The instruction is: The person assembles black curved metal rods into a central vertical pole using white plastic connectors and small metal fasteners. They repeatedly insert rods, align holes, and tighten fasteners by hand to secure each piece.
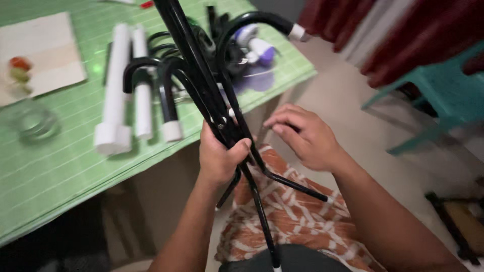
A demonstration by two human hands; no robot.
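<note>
Two hands worked a bundle of black metal rods (222, 108) off the tabletop's (60, 166) near edge: the left hand (219, 156) closed tight around them, the right hand (302, 136) loosely open, touching nothing. Judging so, the rods were mid-assembly; next called for steadying.

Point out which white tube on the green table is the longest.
The leftmost white tube, ending in a wider white fitting near the table edge. The white tube beside it is thinner and shorter, with a black curved rod crossing it.
</note>
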